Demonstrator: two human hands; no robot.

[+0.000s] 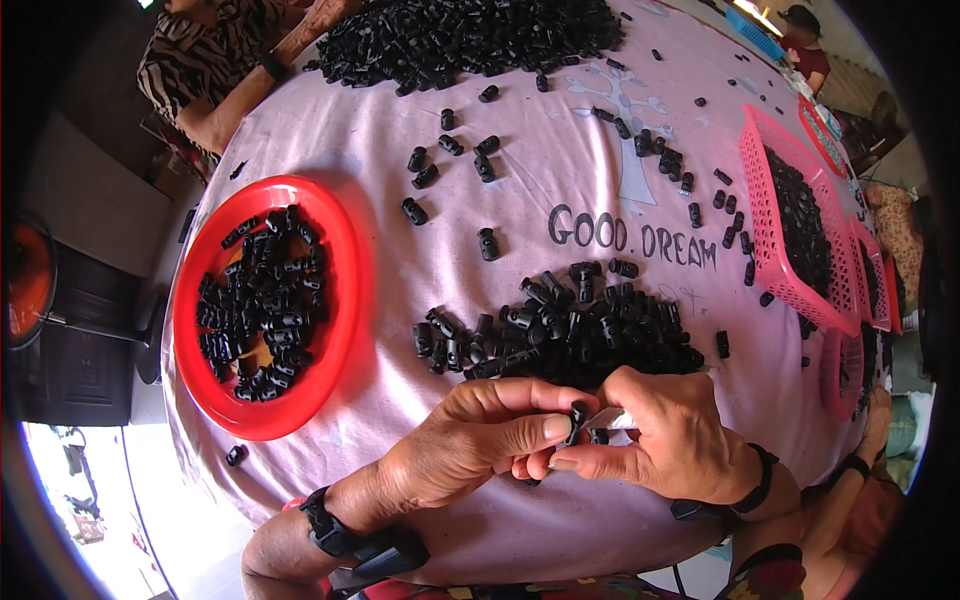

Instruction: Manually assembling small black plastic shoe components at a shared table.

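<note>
Two close pinches, almost tip to tip

Nearest: left hand [478, 438], thumb and forefinger pinching a small black plastic piece [577, 420]. Its long axis stands roughly upright, leaning a little, top toward the right. Right hand [665, 435], thumb and fingers closed on a pale, narrow, pointed item [608, 419]; kind unclear. A second short black plastic piece [598, 436] shows just under that item, beside the right fingers; whether gripped or merely resting there, cannot tell.

Key relation, my judgement: the upright piece sits immediately left of the pale tip, so the left hand is the nearer, and the pale item points across that piece's long axis, not along it. Contact between them too fine to make out.

Just beyond the fingers: a loose heap of black barrel-shaped plastic pieces [575, 325] on the bench, under a lavender-pink printed cloth [370, 250]. Left, farther out: a round red plastic tray [345, 300] holding more. Right: a pink perforated plastic basket [758, 190], also loaded. Farthest: a broad black mound of similar pieces [470, 40].
</note>
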